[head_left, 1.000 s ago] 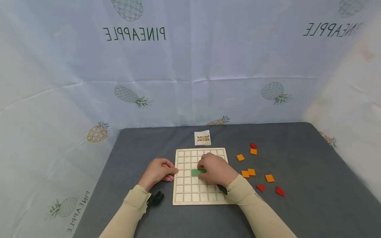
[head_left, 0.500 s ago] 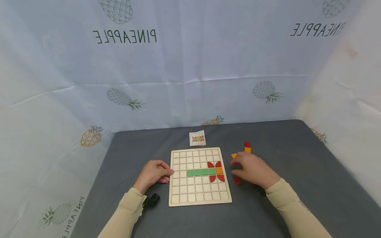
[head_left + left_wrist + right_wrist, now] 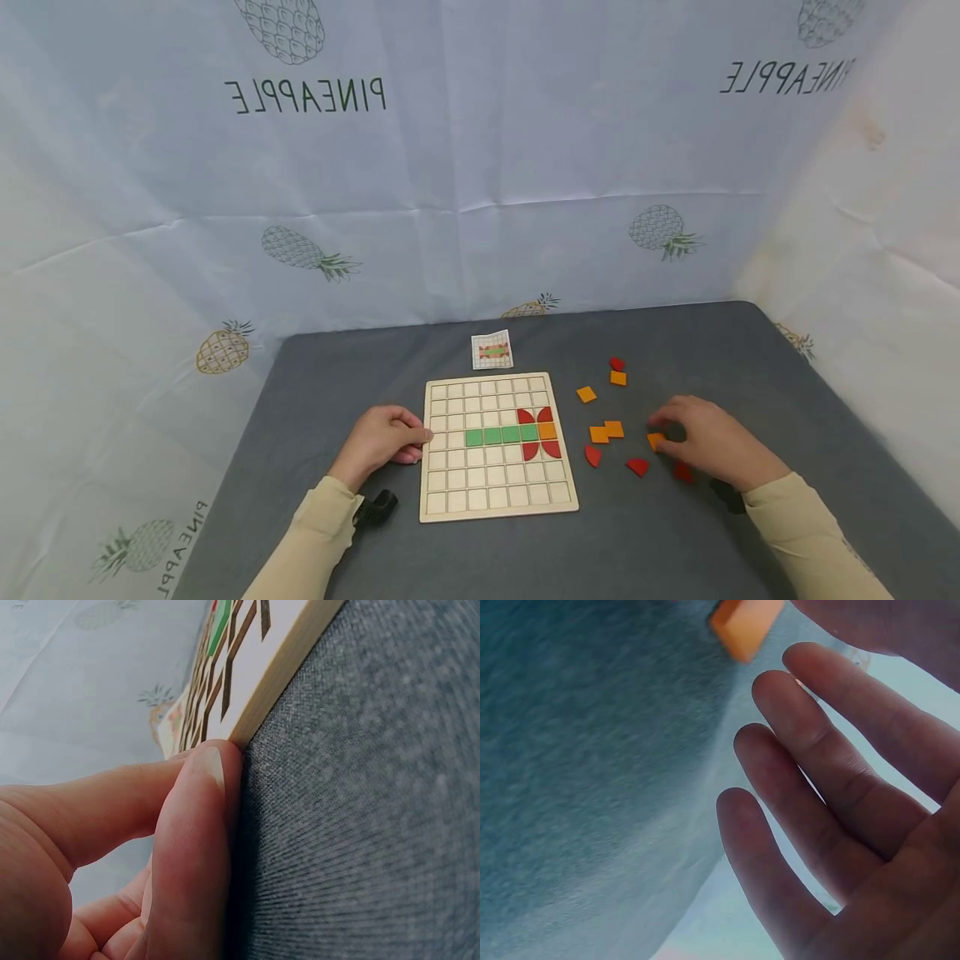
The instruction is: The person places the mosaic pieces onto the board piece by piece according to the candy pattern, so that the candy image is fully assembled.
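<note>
A pale wooden grid board [image 3: 498, 492] lies flat on the dark table. On it, green squares [image 3: 492, 436] form a row ending in an orange square [image 3: 547, 431], with red quarter-circle pieces [image 3: 551, 450] above and below that end. My left hand [image 3: 380, 442] holds the board's left edge; thumb and index fingertips meet there in the left wrist view. To the right of the board, my right hand [image 3: 705, 437] reaches over a loose orange square tile [image 3: 748, 624]. Its fingers are extended and spread in the right wrist view, apart from the tile.
Loose orange squares [image 3: 598, 435] and red quarter-circle pieces [image 3: 637, 467] lie scattered between the board and my right hand. Behind the board lies a small printed pattern card [image 3: 492, 351]. A pineapple-print cloth [image 3: 465, 150] hangs behind the table.
My right hand has moved off the board to the right, past the nearer loose pieces, to an orange tile. My left hand stays at the board's edge. The head view has shifted slightly.
</note>
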Available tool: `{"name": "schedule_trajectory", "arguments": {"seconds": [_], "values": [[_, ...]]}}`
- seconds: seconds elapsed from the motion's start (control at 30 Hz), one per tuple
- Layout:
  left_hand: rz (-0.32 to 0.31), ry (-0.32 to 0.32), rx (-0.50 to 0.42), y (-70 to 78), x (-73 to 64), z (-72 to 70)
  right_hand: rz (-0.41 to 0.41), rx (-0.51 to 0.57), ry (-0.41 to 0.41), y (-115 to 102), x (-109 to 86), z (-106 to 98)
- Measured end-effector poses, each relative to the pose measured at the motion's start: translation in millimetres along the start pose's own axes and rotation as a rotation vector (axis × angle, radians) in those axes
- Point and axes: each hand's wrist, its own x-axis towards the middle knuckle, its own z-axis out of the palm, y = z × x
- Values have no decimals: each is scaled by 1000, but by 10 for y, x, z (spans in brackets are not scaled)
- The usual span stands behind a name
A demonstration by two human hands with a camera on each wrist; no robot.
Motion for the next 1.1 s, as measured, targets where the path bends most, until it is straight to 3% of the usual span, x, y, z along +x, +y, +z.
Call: {"name": "schedule_trajectory", "arguments": {"seconds": [0.47,0.67,0.83,1.1], "values": [[14,-6,-7,-36,-7,3,49,18,-38,165,-49,49],[17,-5,-7,-34,-9,-2,59,24,-32,118,-11,42],[18,-5,-8,-32,-6,-9,32,41,4,-70,144,76],[17,-6,-9,-38,10,-5,-13,69,32,-577,554,134]]}}
